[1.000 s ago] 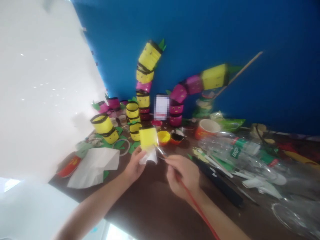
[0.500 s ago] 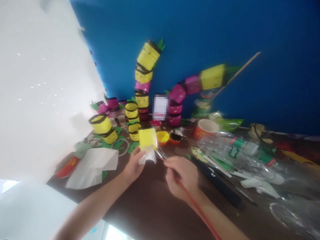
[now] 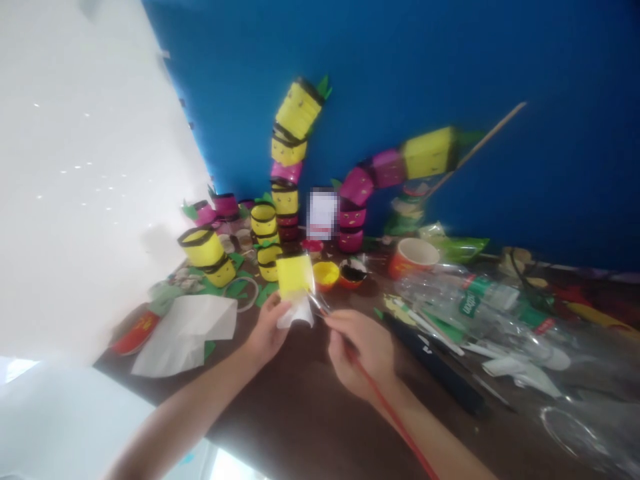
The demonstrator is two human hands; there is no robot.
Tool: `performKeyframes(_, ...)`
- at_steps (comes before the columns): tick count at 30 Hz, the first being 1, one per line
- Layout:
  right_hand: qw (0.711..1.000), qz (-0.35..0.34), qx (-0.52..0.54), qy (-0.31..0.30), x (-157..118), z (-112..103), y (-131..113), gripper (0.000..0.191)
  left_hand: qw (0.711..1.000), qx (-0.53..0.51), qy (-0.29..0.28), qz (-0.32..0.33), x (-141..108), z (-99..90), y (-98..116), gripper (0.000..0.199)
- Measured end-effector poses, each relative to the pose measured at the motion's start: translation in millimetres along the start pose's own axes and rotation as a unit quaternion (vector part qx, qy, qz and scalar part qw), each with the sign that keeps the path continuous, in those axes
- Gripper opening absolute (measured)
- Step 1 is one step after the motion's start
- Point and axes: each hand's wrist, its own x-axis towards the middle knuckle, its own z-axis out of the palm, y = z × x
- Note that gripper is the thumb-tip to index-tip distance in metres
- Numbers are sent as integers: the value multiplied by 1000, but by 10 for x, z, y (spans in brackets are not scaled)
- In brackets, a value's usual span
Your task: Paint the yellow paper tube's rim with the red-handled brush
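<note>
Far left, red cup (image 3: pixel 134 335) near table (image 3: pixel 280 407) edge, then white sheet (image 3: pixel 187 327), clear ring (image 3: pixel 256 293) just behind it. Left hand (image 3: pixel 267 330) clamped on piece (image 3: pixel 294 277), yellow above, white below, center, held up over table. Brush (image 3: pixel 381 399) tip at piece's right edge; contact too blurry to tell. Yellow paint (image 3: pixel 326 274) behind tip, black paint (image 3: pixel 354 273) just right of it. Right hand (image 3: pixel 365 350) closed round brush, red handle slanting down right. Black tool (image 3: pixel 435 367) right of hand, bottles (image 3: pixel 470 300) beyond.
</note>
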Motion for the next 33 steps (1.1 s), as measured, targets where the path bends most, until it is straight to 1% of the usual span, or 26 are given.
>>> performKeyframes(2, 1000, -2, 9, -12, -3, 13, -4, 19, 1000, 2, 0, 2, 2, -10, -8, 25)
performKeyframes(4, 1000, 3, 17, -1, -9, 19, -14, 18, 1000, -1, 6, -2, 4, -16, -13, 25)
performKeyframes(7, 999, 37, 32, 24, -17, 21, -37, 25, 1000, -9, 23, -11, 8, -11, -6, 26)
performKeyframes(9, 997, 58, 42, 28, -17, 25, -50, 31, 999, -14, 33, -9, 11, -2, 3, 26)
performKeyframes(13, 996, 76, 32, 29, -16, 41, -60, 32, 999, -15, 46, 3, 22, 14, 18, 29)
performKeyframes(18, 997, 67, 27, 31, -23, 50, -53, 32, 999, 2, 31, 25, 29, 16, 18, 30)
performKeyframes(23, 999, 37, 27, 21, -45, 70, -50, 32, 999, 2, 21, 25, 30, -6, -2, 28)
performKeyframes(27, 998, 37, 40, 10, -63, 83, -48, 29, 1000, -4, 3, 25, 37, -31, -24, 31)
performKeyframes(30, 998, 34, 51, -2, -70, 71, -40, 25, 1000, -5, 14, 21, 37, -38, -33, 32)
performKeyframes(33, 998, 26, 52, 8, -67, 55, -35, 24, 1000, -5, 24, 15, 31, -39, -38, 32)
